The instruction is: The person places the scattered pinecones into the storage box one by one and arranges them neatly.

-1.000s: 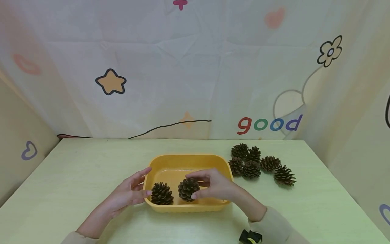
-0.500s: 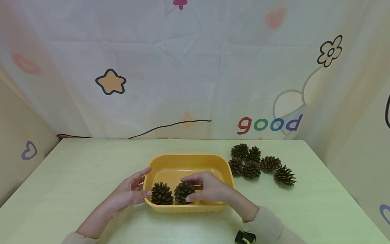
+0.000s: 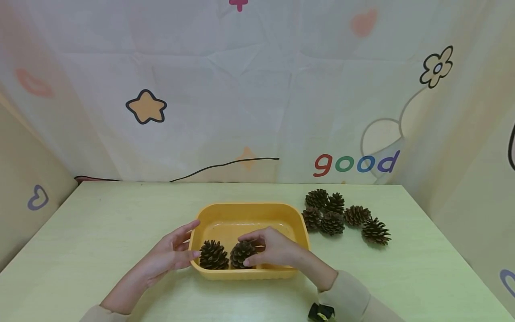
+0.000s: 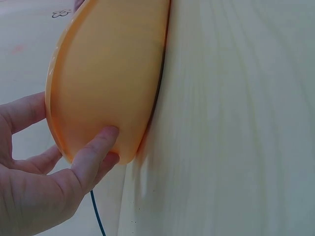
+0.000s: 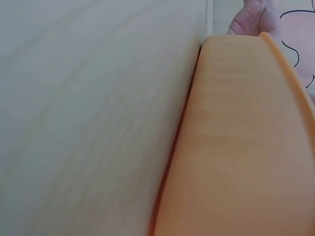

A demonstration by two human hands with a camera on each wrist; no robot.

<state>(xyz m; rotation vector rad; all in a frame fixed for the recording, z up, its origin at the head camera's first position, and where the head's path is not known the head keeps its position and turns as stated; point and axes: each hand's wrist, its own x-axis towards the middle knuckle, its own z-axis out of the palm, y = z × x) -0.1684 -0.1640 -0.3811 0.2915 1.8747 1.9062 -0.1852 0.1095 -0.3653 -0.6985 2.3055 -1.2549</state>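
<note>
The right hand (image 3: 272, 248) is pinching a pinecone (image 3: 240, 254) inside the tray (image 3: 249, 274). The left hand (image 3: 169, 255), spread, is touching its end.

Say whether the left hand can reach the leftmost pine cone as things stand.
Probably yes: the pine cone sits uncovered; only the wall of the yellow tub separates it from the left hand.

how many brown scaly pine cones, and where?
8: left cone and held cone (right hand) inside the yellow rounded plastic tub; four clustered cones and two outer cones on the pale table right of it. More could be hidden.
</note>
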